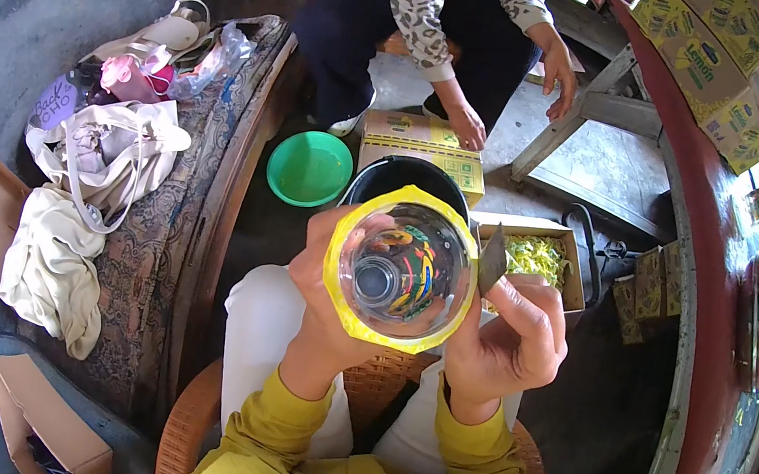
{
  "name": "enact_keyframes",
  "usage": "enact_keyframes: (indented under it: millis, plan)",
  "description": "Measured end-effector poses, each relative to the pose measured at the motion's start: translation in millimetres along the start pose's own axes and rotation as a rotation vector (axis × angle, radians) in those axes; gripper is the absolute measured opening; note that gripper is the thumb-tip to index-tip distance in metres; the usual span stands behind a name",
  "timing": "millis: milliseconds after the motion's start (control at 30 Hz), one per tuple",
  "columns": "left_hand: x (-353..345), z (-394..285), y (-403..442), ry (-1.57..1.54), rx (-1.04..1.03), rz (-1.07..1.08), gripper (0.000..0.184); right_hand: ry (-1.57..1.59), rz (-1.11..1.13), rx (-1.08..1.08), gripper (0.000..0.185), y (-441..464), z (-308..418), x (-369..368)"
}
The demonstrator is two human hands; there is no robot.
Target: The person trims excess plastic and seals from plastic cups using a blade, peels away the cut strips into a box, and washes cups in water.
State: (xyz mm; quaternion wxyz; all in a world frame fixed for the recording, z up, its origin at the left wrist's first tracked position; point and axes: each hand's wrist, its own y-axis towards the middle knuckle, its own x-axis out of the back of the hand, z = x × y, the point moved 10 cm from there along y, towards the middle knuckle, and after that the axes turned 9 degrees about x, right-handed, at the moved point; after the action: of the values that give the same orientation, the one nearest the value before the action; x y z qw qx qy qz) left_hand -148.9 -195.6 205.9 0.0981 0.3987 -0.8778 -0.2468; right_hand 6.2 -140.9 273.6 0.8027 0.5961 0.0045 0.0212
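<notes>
My left hand [316, 272] is wrapped around a clear plastic cup [381, 283], holding it up in front of my lap. The cup's open-looking end faces me, with a wide yellow rim [333, 305] and coloured printing showing on the wall. My right hand [519, 341] pinches a small dark grey pointed blade [494, 260] between thumb and fingers. The blade stands upright right beside the rim's right edge; whether it touches the rim, I cannot tell. Part of my left fingers is hidden behind the cup.
Behind the cup are a black bucket [416, 174], a green basin [309, 170] and a carton of yellow-green shreds [538, 257]. Another person's hand [465, 124] rests at a closed carton [408, 130]. Left is a bench [164, 250] with bags; right, a red-edged table [703, 243].
</notes>
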Motion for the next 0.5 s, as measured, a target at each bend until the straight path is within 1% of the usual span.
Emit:
enact_keyframes:
  millis: [100, 200, 300, 367, 500]
  plan:
    - [0, -2, 0, -0.09, -0.064, -0.031, 0.065, 0.005, 0.002, 0.002, 0.024, 1, -1, 1]
    - [-3, -7, 4, -0.098, -0.042, 0.014, 0.067, 0.024, 0.007, 0.003, 0.024, 5, 0, 2]
    - [-4, -14, 6, -0.079, -0.1, 0.052, 0.068, 0.017, 0.008, 0.008, 0.024, 4, -1, 2]
    - [-5, -10, 7, -0.097, -0.063, 0.084, 0.067, 0.01, 0.013, 0.014, 0.025, 5, 0, 2]
    - [-9, -13, 7, -0.109, -0.098, 0.148, 0.069, -0.024, 0.019, 0.023, 0.025, 4, 0, 3]
